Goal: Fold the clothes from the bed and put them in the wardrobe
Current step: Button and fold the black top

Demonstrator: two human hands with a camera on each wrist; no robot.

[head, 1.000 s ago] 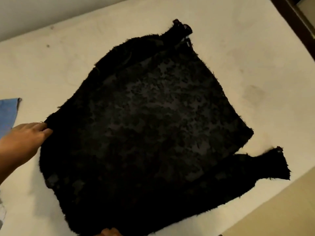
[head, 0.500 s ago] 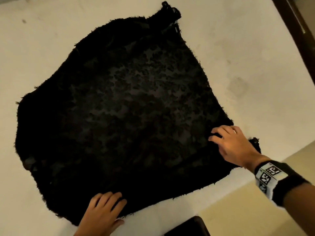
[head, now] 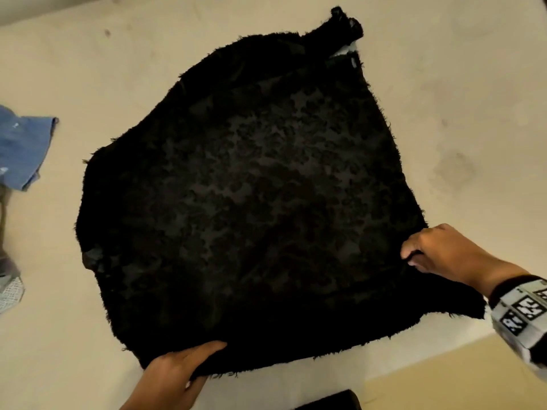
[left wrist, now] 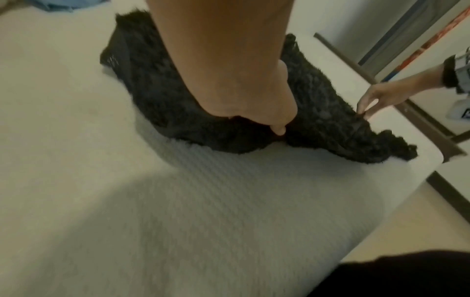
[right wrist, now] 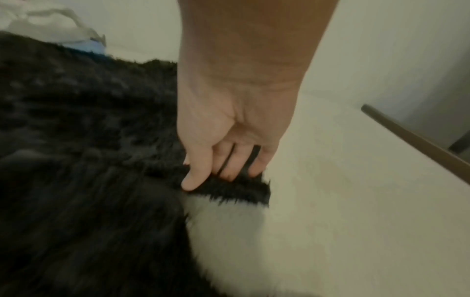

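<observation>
A black fuzzy garment [head: 251, 196] lies spread flat on the cream bed [head: 473, 99], one sleeve end poking out at the far top. My left hand [head: 189, 365] grips its near bottom edge, fingers on top and thumb beneath; the left wrist view shows this grip [left wrist: 274, 124] lifting the garment [left wrist: 229, 136] slightly. My right hand [head: 414, 255] pinches the garment's right corner, thumb and fingers closed on the fuzzy edge [right wrist: 229, 186] in the right wrist view. That hand [left wrist: 363, 112] also shows in the left wrist view.
A blue denim piece [head: 23, 149] and pale clothing [head: 9, 291] lie at the bed's left edge. A dark wooden frame rail [right wrist: 419, 144] runs along the bed's right side. Beige floor [head: 444, 380] shows below the near edge.
My left hand went from the garment's left side to its near bottom edge. My right hand came in onto the right corner and now pinches it. The near sleeve now lies folded in.
</observation>
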